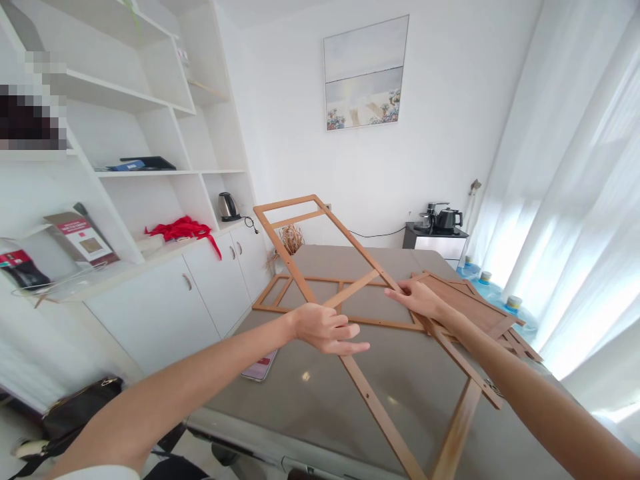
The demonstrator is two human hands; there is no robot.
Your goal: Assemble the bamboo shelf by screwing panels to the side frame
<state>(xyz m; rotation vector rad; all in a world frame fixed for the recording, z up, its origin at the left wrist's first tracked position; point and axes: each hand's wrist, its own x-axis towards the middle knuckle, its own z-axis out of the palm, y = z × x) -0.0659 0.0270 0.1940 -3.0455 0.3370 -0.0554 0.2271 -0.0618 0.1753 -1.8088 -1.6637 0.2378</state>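
A long wooden frame (350,240) with crossbars is held tilted up over the table, its far end raised and its near end toward me. My left hand (327,328) is closed round its left rail, with the lower fingers partly stretched out. On the right rail, close to a crossbar joint, my right hand (420,298) grips with thumb and fingers. A second, similar wooden frame (373,321) lies flat on the table beneath. To the right of my right hand is a stack of brown wooden panels (465,300).
The grey table (300,393) carries a phone (260,368) near its left edge. White shelves and cabinets (165,300) stand on the left, with a kettle (229,207) and red cloth (183,229). Water bottles (513,307) and a curtain (565,200) are on the right.
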